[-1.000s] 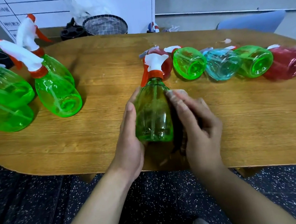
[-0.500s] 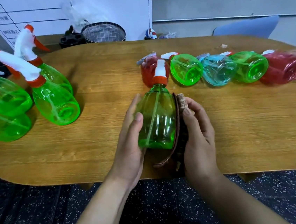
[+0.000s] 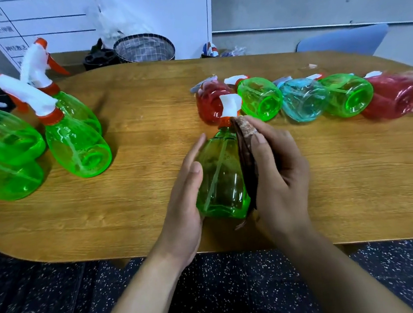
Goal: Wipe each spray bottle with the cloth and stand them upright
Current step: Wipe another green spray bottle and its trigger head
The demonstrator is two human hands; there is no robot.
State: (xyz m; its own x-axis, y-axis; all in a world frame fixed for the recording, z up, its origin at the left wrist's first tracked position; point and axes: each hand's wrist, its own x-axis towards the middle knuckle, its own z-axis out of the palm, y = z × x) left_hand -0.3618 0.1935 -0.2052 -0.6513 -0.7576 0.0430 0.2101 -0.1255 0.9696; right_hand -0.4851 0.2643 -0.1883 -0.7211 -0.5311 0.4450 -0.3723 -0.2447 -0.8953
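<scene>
Cloth (image 3: 245, 137) slid up to bottle (image 3: 221, 175) neck since prev frame; R hand (image 3: 277, 177) grips cloth vs bottle, L hand (image 3: 186, 194) flat, fingers straight on bottle's other side.

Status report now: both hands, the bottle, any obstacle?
Left hand flat against green bottle. Right hand presses brown cloth on its other side. Bottle upright at table edge. Nothing in the way.

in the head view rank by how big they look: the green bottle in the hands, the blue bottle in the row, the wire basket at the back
1. Green bottle between the left hand and right hand: largest, though it is nearest the camera.
2. and 3. Wire basket and blue bottle: look alike; the basket is farther away, so no ranking.
</scene>
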